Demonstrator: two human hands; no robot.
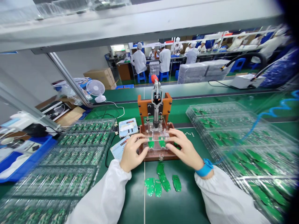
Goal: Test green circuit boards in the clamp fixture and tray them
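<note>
In front of me stands a toggle-clamp press fixture (pixel 155 107) with an orange frame and a red-tipped lever. Two green circuit boards (pixel 151 142) lie side by side in its clear acrylic plate (pixel 156 152). My left hand (pixel 133 152) has its fingers and thumb closed on the plate's left edge. On the right edge, my right hand (pixel 184 147) grips in the same way; a blue wrist strap (pixel 204 168) circles that wrist. Several loose green boards (pixel 163 180) lie on the green mat just before the fixture.
Clear trays of boards are stacked at left (pixel 70 155) and right (pixel 243 140). Two small display boxes (pixel 128 127) sit left of the fixture. A white fan (pixel 95 88) and a blue bin (pixel 30 158) are farther left. A blue coiled cord (pixel 259 116) hangs at right. Co-workers sit beyond.
</note>
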